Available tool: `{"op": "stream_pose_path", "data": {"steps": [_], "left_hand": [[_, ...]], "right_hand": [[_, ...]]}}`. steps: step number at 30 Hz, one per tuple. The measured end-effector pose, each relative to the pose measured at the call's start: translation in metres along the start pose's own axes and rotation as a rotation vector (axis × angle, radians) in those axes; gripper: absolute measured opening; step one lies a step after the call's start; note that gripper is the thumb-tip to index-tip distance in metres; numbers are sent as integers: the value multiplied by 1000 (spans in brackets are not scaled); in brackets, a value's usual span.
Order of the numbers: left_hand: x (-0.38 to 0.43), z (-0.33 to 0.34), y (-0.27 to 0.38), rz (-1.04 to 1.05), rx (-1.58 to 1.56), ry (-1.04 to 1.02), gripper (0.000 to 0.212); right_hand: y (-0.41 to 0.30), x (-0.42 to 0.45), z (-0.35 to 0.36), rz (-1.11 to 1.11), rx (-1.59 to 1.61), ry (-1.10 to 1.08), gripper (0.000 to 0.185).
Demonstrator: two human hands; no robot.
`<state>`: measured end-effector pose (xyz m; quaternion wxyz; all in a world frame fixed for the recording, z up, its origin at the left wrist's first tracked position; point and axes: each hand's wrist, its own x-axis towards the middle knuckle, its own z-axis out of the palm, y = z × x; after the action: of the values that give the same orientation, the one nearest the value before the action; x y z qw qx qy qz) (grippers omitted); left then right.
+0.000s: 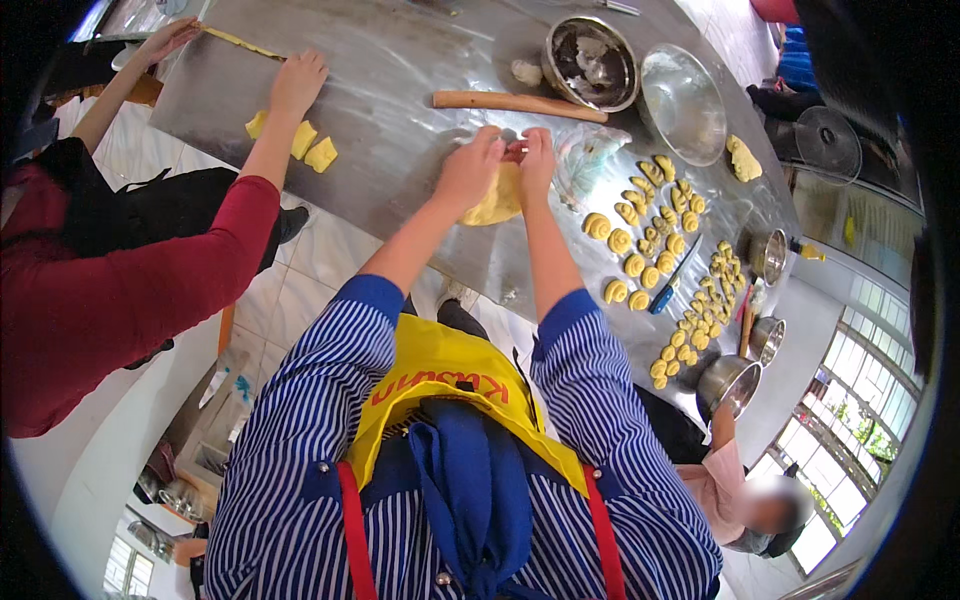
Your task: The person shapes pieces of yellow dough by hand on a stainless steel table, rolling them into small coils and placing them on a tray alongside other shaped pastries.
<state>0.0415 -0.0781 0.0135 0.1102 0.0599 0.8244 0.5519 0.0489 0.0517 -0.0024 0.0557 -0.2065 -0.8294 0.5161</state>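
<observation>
A piece of yellow dough (496,202) lies on the metal table in front of me, partly hidden by my wrists. Over its far edge, my left hand (471,166) and my right hand (536,161) hold a small reddish-brown object (514,151) between their fingertips. A bit of white shows on it by the right fingers; its exact kind is unclear. Just beyond my hands lies a wooden rolling pin (517,103). Crumpled clear plastic (592,157) rests to the right of my right hand.
Right on the steel table (375,142) lie several shaped dough pieces (634,265), a blue-handled knife (675,277) and a dough lump (743,159). Steel bowl (553,67) and clear bowl (682,105) stand beyond. At left, a co-worker's hands (298,82) hold a dough strip (244,43); another person touches a bowl (727,386).
</observation>
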Motion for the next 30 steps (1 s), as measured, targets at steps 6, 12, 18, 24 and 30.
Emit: {"op": "stream_pose_path", "data": {"steps": [6, 12, 18, 24, 30], "left_hand": [[-58, -17, -16, -180, -314, -1, 30], [-41, -12, -6, -14, -75, 284, 32], [-20, 6, -2, -104, 78, 135, 38], [-43, 27, -3, -82, -297, 368, 42], [-61, 21, -15, -234, -603, 540, 39]], "right_hand": [[-15, -85, 3, 220, -193, -131, 19], [2, -103, 48, -126, -507, 497, 18], [12, -19, 31, -354, -496, 339, 19], [17, 25, 9, 43, 17, -152, 21], [-31, -47, -8, 239, 21, -138, 18]]}}
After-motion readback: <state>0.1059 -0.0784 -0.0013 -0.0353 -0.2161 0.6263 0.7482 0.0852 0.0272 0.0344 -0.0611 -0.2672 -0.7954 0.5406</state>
